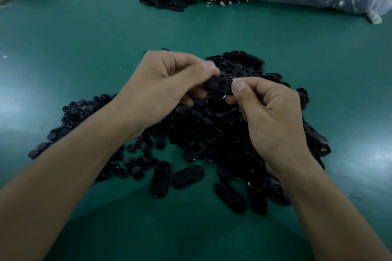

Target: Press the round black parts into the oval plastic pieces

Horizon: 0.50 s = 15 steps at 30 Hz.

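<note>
Fingers (pixel 239 87): left hand (pixel 165 82) + right hand (pixel 273 116) pinch one oval piece (pixel 218 86) | pile (pixel 201 129) uncountable

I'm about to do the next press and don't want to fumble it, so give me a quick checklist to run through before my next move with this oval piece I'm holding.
1. Grip: black oval plastic piece pinched at opposite ends by left hand and right hand: ok.
2. Seating: whether a round part already sits in its centre: cannot tell, too dark and blurred.
3. Supply: loose round black parts lie on the green table by the left forearm: ok.
4. Stock: heap of spare oval pieces lies under both hands: ok.
5. A hand free to pick up a part: not ok, both are holding.
</note>
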Motion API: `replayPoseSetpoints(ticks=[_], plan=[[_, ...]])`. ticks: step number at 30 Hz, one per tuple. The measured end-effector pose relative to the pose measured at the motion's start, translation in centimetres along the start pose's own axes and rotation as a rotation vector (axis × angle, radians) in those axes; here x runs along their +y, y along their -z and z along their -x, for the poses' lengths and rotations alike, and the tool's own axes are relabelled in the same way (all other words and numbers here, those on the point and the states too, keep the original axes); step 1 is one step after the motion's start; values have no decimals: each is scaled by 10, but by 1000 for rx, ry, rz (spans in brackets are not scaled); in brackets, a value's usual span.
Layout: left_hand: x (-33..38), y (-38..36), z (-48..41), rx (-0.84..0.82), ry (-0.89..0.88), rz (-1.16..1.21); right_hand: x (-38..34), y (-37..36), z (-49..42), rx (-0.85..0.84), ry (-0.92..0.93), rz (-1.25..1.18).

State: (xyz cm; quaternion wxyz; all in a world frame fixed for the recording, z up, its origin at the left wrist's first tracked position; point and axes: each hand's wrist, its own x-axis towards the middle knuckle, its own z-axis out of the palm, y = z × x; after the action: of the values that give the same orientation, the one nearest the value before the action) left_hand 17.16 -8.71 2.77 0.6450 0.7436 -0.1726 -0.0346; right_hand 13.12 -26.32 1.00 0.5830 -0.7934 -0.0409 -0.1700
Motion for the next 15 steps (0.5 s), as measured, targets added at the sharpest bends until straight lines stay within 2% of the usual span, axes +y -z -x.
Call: replayPoseSetpoints(ticks=[10,15], plan=[[-15,1,7,5,-21,70,-1,-4,3,-54,25,-21],[-17,0,7,60,-12,126,0,-5,6,0,29,57]])
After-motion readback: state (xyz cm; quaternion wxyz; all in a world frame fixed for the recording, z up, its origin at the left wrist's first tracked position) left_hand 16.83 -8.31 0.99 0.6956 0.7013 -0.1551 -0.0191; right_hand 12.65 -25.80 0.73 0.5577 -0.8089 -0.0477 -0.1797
